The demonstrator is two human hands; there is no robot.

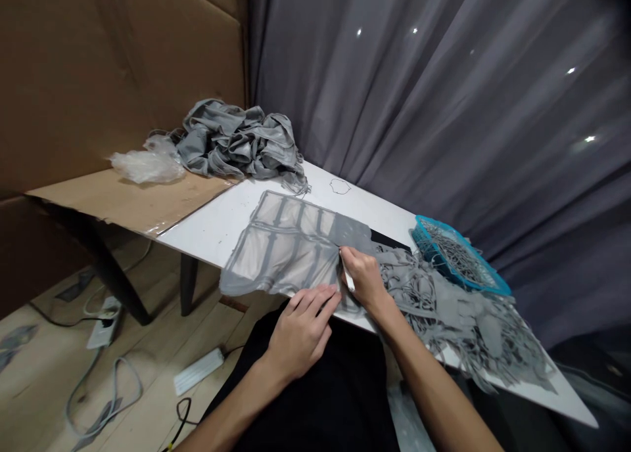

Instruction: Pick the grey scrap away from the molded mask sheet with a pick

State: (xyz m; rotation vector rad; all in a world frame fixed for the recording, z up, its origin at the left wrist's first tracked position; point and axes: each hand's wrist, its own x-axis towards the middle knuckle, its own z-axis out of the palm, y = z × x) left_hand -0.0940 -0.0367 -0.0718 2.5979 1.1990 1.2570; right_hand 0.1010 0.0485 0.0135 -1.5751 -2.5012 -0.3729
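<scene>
A: Where is the grey panelled fabric (pixel 283 249) lying?

B: It's spreading across the middle of the frame on the white tabletop (pixel 200 232), its lower edge reaching the near side.

A: And what are the hands doing?

B: The left hand (pixel 304 330), just below the frame's centre, is resting on that lower edge, fingers extended, apparently gripping nothing. The right hand (pixel 363 278), right of centre, is curling tightly around a slim white tool (pixel 349 280) over the fabric.

A: How are you expecting it to handle?

B: I'm judging it light and limp. The pale panels are looking sheer, so I'm suspecting they're wrinkling and snagging easily; the grey bands are seeming sturdier.

A: So where are you taking hold?

B: I'm favouring the grey border toward the left of the frame, and pressing flat rather than pinching the thin panels.
</scene>
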